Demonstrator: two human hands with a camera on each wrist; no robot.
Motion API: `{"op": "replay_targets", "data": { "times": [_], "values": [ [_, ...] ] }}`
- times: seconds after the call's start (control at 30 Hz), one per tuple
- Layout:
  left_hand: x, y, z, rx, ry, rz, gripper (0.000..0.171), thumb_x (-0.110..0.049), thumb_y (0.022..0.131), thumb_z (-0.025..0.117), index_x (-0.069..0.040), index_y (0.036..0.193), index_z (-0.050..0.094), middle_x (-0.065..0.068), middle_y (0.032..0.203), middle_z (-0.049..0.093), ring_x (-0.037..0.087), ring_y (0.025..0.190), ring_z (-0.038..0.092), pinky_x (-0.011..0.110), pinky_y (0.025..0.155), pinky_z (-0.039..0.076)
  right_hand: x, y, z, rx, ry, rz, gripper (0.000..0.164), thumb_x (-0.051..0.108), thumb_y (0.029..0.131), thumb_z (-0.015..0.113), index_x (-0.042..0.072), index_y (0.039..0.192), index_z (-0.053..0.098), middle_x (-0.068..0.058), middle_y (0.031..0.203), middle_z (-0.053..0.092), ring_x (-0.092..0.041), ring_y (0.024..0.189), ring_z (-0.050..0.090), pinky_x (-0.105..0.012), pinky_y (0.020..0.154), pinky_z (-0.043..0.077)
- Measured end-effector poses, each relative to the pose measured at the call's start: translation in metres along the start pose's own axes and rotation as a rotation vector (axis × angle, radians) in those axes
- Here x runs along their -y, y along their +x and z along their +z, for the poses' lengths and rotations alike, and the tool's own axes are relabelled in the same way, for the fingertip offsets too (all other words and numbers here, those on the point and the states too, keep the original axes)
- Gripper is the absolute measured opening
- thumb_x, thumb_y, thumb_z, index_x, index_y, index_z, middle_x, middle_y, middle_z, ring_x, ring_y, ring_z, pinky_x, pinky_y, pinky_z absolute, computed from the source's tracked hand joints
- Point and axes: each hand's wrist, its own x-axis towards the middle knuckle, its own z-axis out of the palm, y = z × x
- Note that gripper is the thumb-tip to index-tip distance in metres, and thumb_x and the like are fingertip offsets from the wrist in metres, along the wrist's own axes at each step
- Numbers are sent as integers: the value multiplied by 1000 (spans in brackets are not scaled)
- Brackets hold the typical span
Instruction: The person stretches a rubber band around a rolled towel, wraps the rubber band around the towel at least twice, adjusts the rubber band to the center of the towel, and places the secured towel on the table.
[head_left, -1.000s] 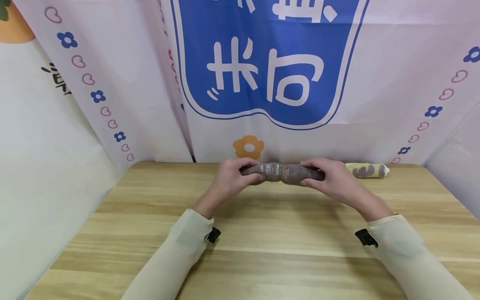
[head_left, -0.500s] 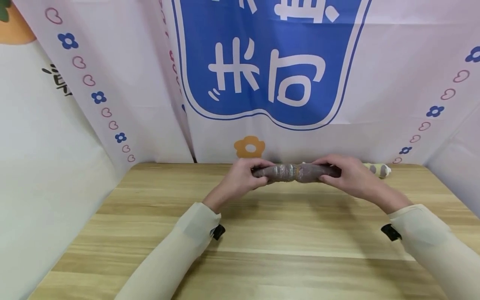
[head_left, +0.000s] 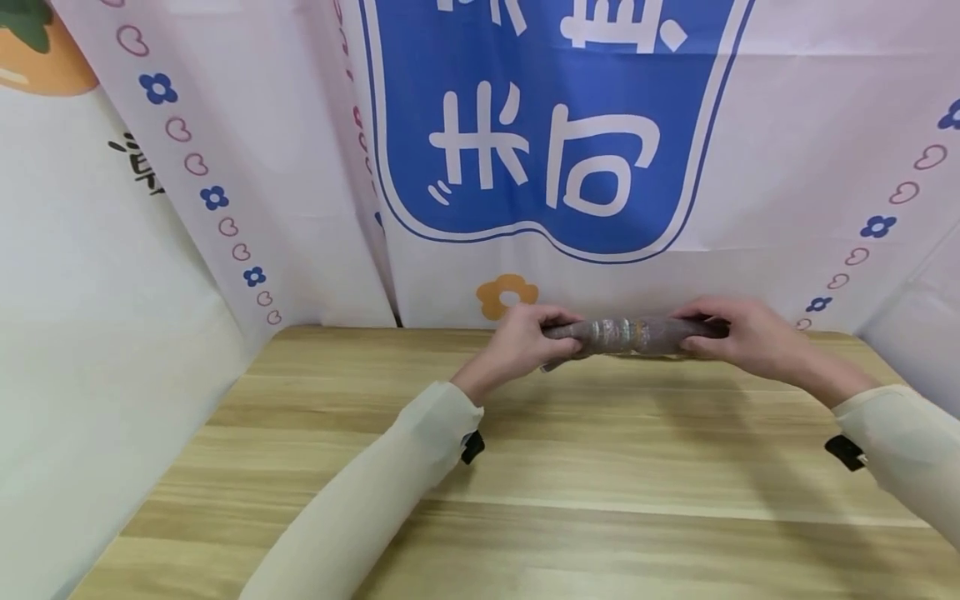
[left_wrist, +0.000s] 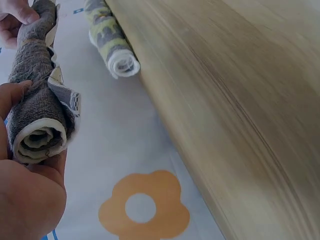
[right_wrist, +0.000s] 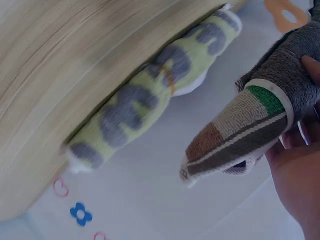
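Observation:
A rolled grey-brown towel [head_left: 637,335] is held level near the table's back edge, one end in each hand. My left hand [head_left: 528,342] grips its left end, thumb at the front; the left wrist view shows the spiral of layers there. At the other end my right hand [head_left: 761,342] grips the roll, with a green, brown and striped part of the towel [right_wrist: 240,127] sticking out past the fingers. A second rolled towel [right_wrist: 132,107], yellow-green with grey patches and an orange band round its middle, lies along the back edge, hidden behind the first in the head view.
The wood-grain table [head_left: 570,467] reaches back to a white printed curtain [head_left: 757,183] with a blue sign and flower prints. Black devices sit at the left cuff [head_left: 472,447] and the right cuff [head_left: 846,452].
Both hands have carried the grey-brown towel to the right along the table's back edge. The yellow-green towel, partly visible before at the right, is now covered in the head view.

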Motion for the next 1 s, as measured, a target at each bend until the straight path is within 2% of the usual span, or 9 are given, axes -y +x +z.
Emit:
{"op": "replay_targets", "data": {
  "times": [0.17, 0.4, 0.5, 0.67, 0.73, 0.9, 0.93, 1.0],
  "values": [
    [-3, 12, 16, 12, -20, 19, 24, -13, 95, 81, -13, 119, 81, -5, 106, 76, 9, 88, 68, 24, 75, 56, -15, -7, -7, 8, -46, -5, 35, -4, 83, 87, 7, 114, 78, -4, 109, 76, -5, 94, 64, -8, 79, 46],
    [-10, 29, 39, 22, -47, 14, 17, -14, 92, 86, -11, 108, 82, -9, 93, 75, 8, 82, 67, 22, 70, 55, -31, -23, -19, 39, -60, 113, 33, -3, 85, 85, 6, 116, 77, -8, 110, 76, 5, 96, 62, -4, 78, 45],
    [-10, 34, 47, 21, -69, -7, 16, -14, 91, 87, -12, 105, 82, -11, 89, 73, 8, 79, 68, 22, 68, 56, -37, -29, -20, 43, -83, 161, 33, 0, 86, 86, 7, 118, 78, -10, 112, 76, 4, 97, 62, -4, 77, 43],
    [-7, 42, 60, 1, -127, -92, 15, -11, 90, 88, -14, 103, 83, -12, 88, 73, 6, 79, 68, 22, 68, 56, -45, -34, -18, 61, -90, 215, 32, 6, 89, 85, 7, 120, 77, -14, 114, 76, -3, 98, 63, -4, 78, 41],
    [-6, 44, 65, -2, -140, -115, 15, -9, 90, 87, -15, 103, 83, -13, 89, 73, 6, 81, 67, 21, 69, 56, -48, -37, -18, 70, -76, 243, 31, 7, 91, 85, 6, 121, 77, -16, 116, 75, 2, 98, 62, -4, 77, 42],
    [-5, 48, 72, -1, -136, -117, 20, -4, 90, 83, -16, 106, 84, -14, 94, 73, 5, 84, 66, 20, 72, 55, -60, -41, -18, 77, -48, 298, 31, 11, 92, 85, 7, 121, 78, -20, 117, 75, 15, 95, 54, -3, 76, 41],
    [-4, 48, 73, -1, -140, -115, 21, -3, 90, 82, -15, 106, 84, -14, 94, 73, 4, 84, 65, 20, 72, 55, -62, -42, -18, 75, -40, 306, 31, 12, 92, 85, 7, 121, 78, -21, 117, 75, 15, 94, 54, -4, 75, 41],
    [-3, 50, 76, 4, -159, -117, 22, -1, 89, 81, -14, 107, 84, -13, 96, 74, 5, 85, 65, 20, 72, 54, -66, -44, -17, 84, -24, 343, 30, 13, 93, 85, 5, 121, 77, -22, 117, 74, 1, 97, 64, -8, 74, 45]
  ]
}}
